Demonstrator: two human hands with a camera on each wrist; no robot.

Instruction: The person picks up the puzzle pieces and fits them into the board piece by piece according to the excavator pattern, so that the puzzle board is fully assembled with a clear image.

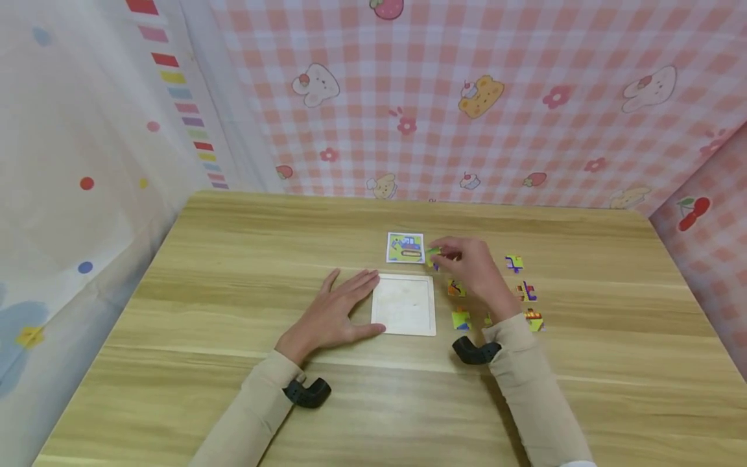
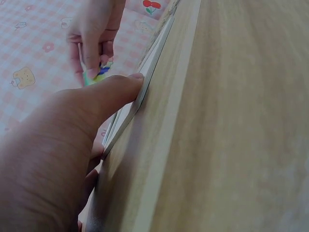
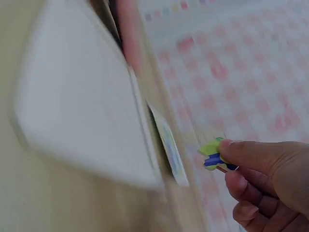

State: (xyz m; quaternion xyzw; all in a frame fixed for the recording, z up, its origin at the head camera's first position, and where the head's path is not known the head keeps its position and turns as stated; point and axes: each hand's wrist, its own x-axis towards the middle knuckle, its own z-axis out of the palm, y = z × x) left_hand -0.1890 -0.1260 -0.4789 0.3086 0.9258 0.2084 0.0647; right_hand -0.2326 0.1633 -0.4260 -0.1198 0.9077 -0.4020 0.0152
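My right hand [image 1: 474,269] pinches a green and blue jigsaw puzzle piece [image 3: 215,155] between thumb and fingers. In the head view this piece is held just right of a small picture card [image 1: 405,248] showing an excavator-like vehicle. Spread along the left side of a square white puzzle tray [image 1: 404,305], my left hand [image 1: 335,318] rests with straight fingers at the upper corner and the thumb at the lower one. The left wrist view shows that thumb [image 2: 116,92] lying over the tray's edge. No piece lies in the tray.
Loose puzzle pieces lie right of the tray, among them a green one [image 1: 461,320], an orange one [image 1: 455,288], and others farther right [image 1: 514,263]. My right forearm partly covers this group. A checked cloth [image 1: 362,130] hangs behind the wooden table [image 1: 233,259].
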